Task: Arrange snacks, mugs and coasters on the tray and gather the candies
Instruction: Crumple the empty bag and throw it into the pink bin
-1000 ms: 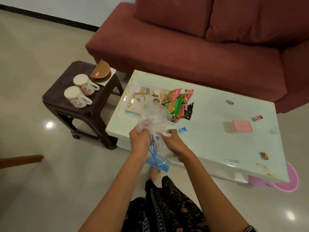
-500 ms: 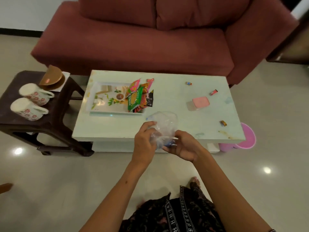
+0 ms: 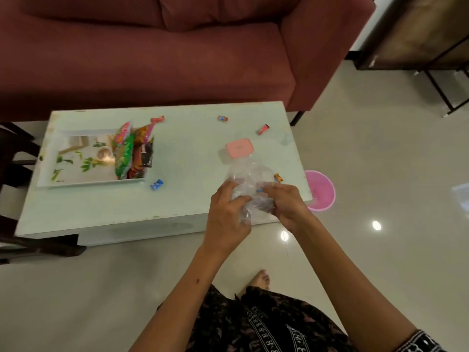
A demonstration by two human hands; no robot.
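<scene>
Both grips clamp the clear plastic bag (image 3: 250, 180): left hand (image 3: 227, 212) and right hand (image 3: 285, 203) bunch its mouth over the bench (image 3: 177, 199) edge, I judge to open it for candies. Nearest candy (image 3: 278, 177) lies just beside. Tray (image 3: 48, 182) holds snack packets (image 3: 132, 153) (mugs unseen).

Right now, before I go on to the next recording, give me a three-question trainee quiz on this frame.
1. True or false: the snack packets lie at the tray's left end.
2. What do the left hand and right hand hold?
3. Which loose candy lies nearest the tray: A blue, B red, C orange?

Key: 1 false, at its right end; 2 a clear plastic bag; 3 A.
</scene>
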